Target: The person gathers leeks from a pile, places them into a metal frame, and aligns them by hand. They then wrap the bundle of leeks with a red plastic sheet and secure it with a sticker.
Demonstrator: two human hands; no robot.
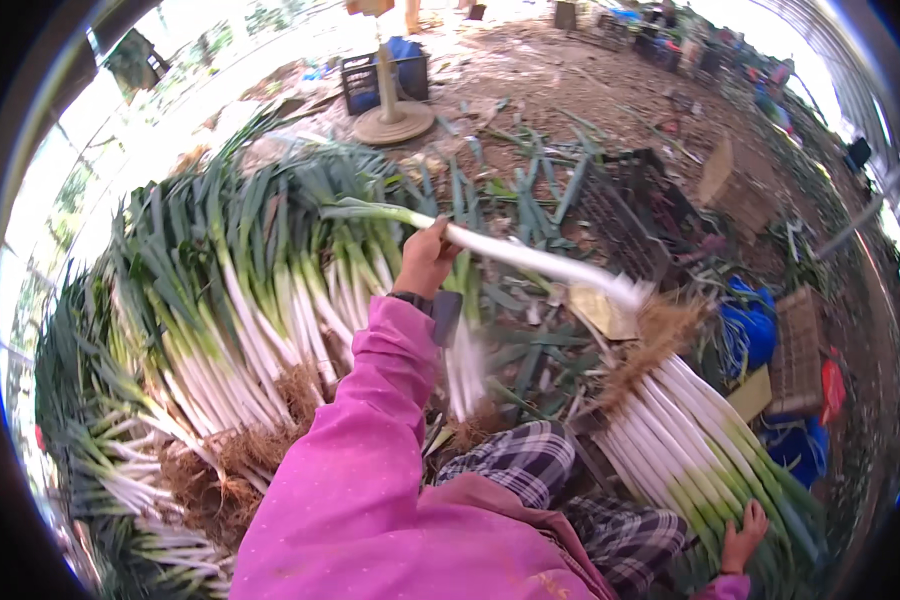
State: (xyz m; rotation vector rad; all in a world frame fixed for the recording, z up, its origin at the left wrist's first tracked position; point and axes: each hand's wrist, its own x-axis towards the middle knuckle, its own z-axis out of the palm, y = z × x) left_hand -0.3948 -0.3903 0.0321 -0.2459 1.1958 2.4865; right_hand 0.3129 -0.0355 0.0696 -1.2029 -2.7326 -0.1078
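Observation:
My left hand (428, 260), in a pink sleeve with a dark band at the wrist, is closed round the green part of a leek (540, 262). This leek is held up almost level. Its white stem points right, and its brown root end is blurred and overlaps the roots of a neat row of leeks (680, 430) on my right. On the green part of that row lies my right hand (745, 540), fingers apart, gripping nothing that I can see. To the left spreads a big heap of leeks (260, 350), leaves away from me and roots towards me.
Beyond the row are a black plastic crate (635, 215), a cardboard box (738, 185), a wicker-like basket (798, 350) and blue bundled material (748, 325). A stand with a round base (394, 122) is at the back. Loose leaves litter the dirt floor. My checked trousers (515, 460) show below.

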